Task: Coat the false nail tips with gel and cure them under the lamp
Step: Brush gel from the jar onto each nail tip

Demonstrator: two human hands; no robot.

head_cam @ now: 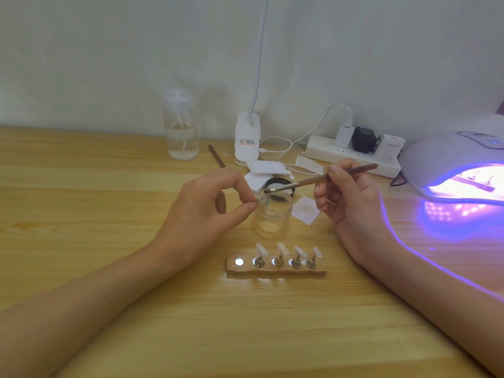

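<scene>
Left grip (208, 208) pinches one tip (260, 199) over the jar (270, 221), right grip (351, 199) holds the brush (308, 183) to it.
Over the jar, likely so drips fall in. Four tips (300, 251) wait on the holder (319, 272), one peg (239, 261) bare; lamp (436, 156) glows at right.

Left hand (210, 205) pinching nail tip (260, 198), right hand (351, 197) brushing (319, 180) it

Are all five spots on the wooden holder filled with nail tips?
No, the long wooden holder carries four white false nail tips, and its leftmost round silver spot is bare.
</scene>
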